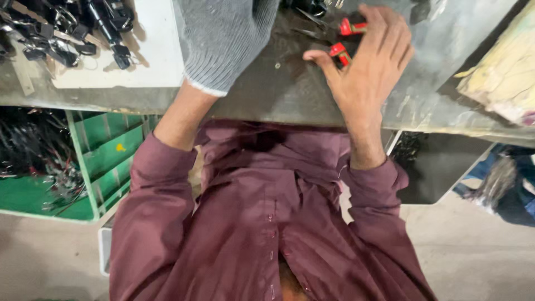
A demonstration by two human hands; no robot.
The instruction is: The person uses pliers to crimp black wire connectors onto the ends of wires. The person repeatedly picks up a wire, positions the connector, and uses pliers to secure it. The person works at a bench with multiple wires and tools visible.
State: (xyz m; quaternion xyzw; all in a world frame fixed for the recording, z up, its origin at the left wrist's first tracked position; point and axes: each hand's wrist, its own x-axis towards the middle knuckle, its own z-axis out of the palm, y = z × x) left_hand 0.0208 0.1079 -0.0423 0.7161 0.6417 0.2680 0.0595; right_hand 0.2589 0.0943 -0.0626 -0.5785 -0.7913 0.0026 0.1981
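My left hand (223,39) wears a grey knitted glove and rests on the dark metal worktable (278,95), next to a white sheet. Its fingertips run past the top edge, so anything in them is hidden. My bare right hand (365,64) lies on the table further right, with thumb and fingers curled around red-handled pliers (341,51). The dark metal jaws of the pliers (312,25) point up and left, towards the gloved hand. Both forearms come out of maroon shirt sleeves.
A pile of small black parts with wires (67,28) lies on a white sheet (150,50) at the top left. A green crate (106,161) holding black wires sits under the table on the left. A yellowish cloth (501,72) lies at the right, above a dark bin (440,167).
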